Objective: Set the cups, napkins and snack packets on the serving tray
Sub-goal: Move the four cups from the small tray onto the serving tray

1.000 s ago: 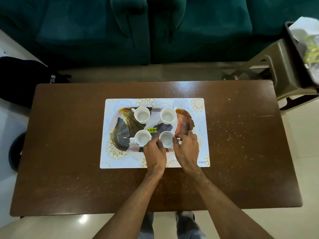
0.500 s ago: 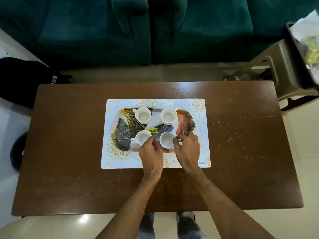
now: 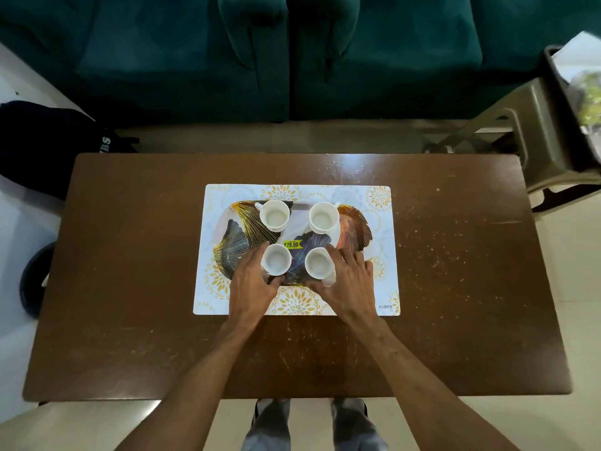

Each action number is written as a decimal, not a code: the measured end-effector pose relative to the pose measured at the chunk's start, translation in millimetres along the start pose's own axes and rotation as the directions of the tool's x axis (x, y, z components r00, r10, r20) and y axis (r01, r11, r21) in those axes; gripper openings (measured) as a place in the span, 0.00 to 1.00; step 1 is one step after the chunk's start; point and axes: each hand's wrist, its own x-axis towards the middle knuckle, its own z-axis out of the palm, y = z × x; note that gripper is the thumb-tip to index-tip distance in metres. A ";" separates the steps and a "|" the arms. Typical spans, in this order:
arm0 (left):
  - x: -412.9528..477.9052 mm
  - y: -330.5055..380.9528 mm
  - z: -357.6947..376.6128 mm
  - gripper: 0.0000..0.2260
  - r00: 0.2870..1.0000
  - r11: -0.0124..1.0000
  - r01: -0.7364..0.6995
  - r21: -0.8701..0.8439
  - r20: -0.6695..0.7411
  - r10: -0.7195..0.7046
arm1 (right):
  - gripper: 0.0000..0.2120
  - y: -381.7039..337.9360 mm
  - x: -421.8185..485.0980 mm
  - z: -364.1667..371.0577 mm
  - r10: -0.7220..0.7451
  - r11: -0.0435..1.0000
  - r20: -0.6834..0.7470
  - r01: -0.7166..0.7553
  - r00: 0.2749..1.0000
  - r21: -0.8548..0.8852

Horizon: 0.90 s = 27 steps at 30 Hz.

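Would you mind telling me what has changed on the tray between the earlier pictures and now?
The left hand moved left, from between the two near cups to the outer side of the near-left cup, which it now holds. The right hand stays on the near-right cup. The cups and the tray kept their places.

Dim, warm indoor light w/ overhead glare on table (image 3: 455,271) far edge, soft shadows, wide-angle bowing at edges
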 end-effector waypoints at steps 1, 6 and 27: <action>-0.9 0.0 -0.5 0.33 1.000 1.000 0.001 -0.004 -0.018 -0.001 | 0.37 0.7 0.7 2.4 -0.013 1.000 -0.028 0.013 1.000 -0.003; -8.9 5.6 1.3 0.30 0.995 0.999 0.035 -0.018 -0.097 -0.037 | 0.32 -5.5 3.0 7.2 0.002 1.000 -0.117 -0.004 0.993 -0.014; -18.6 16.5 -0.2 0.44 0.976 0.984 0.141 -0.107 -0.153 -0.156 | 0.43 -10.3 0.8 -2.0 0.130 0.986 -0.218 -0.102 0.967 0.134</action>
